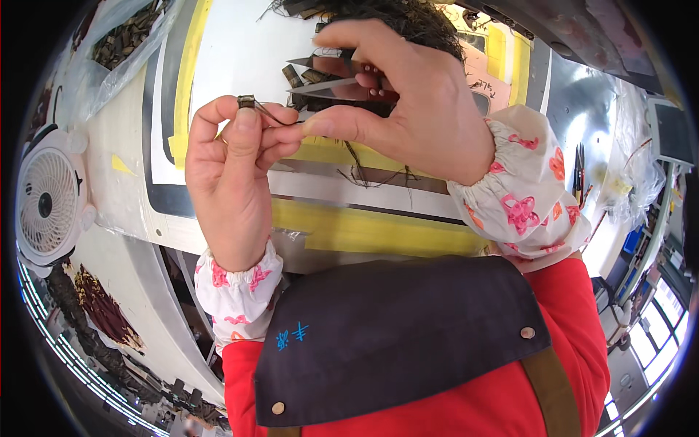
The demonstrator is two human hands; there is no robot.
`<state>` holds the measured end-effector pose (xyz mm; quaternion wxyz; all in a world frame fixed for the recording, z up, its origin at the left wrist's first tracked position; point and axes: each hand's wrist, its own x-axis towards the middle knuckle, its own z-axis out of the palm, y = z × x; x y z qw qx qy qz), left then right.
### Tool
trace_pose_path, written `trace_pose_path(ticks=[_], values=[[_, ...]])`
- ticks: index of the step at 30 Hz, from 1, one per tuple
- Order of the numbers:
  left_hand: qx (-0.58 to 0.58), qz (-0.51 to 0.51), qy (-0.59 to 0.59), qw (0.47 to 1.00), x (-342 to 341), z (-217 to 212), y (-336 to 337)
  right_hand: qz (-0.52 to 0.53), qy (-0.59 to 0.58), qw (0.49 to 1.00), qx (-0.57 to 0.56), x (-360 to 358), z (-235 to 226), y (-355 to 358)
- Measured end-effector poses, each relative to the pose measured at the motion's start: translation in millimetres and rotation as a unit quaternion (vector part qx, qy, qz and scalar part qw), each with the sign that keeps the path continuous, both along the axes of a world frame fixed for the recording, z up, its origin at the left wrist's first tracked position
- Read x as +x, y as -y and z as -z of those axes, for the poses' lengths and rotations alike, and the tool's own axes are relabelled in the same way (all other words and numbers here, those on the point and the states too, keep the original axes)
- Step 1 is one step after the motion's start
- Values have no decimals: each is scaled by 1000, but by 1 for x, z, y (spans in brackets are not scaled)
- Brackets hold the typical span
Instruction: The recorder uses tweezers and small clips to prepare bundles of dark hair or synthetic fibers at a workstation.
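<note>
1. The pale desk (pixel 124 193) is carrying the white board (pixel 226 65) and is reaching out to the left of it.
2. The white board is lying with a dark border showing along its left and near sides.
3. Bright windows (pixel 659 328) are showing in the room, well off to the right of the board.
4. A clear plastic bag (pixel 91 80) of small brown pieces is lying left of the board's far part.
5. A round white fan (pixel 45 204) is standing left of the board.
6. A dark stringy heap (pixel 408 18) is covering the board's far part.
7. Yellow tape (pixel 393 237) is running along the board's near side.
8. The right hand (pixel 429 102) is hanging over the board, its partly hidden fingers gripping scissors (pixel 342 89), its thumb meeting the left fingertips.
9. The left hand (pixel 233 153) is hanging over the board's left part, its fingers pinching a small brown piece.
10. The scissors are pointing left above the board, blades apart.
11. A slender dark tool (pixel 579 175) is lying right of the board.
12. The small brown piece (pixel 246 101) is sitting above the board, a dark thread (pixel 271 113) trailing from it.
</note>
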<state>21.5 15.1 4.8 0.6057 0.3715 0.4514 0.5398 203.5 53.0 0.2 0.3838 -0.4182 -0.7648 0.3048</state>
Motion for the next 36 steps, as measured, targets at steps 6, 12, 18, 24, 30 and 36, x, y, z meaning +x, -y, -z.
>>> trace_pose_path(ticks=[6, 12, 18, 24, 30, 36], values=[[-18, 15, 6, 1000, 0, -5, 2, -1, 111, 949, 296, -3, -2, -10], [-23, 25, 21, 999, 1, -5, 2, -19, 134, 934, 329, -1, -10, -8], [-32, 37, 28, 998, 4, -1, 5, -26, 137, 937, 320, -1, -11, -6], [-37, 38, 27, 998, 7, 1, 3, -22, 169, 938, 301, 1, -10, -5], [-30, 14, 13, 999, 1, 7, 4, -11, 130, 982, 136, 10, -21, 5], [3, -24, -47, 999, 10, 5, 3, -9, 169, 976, 139, 4, -15, 9]])
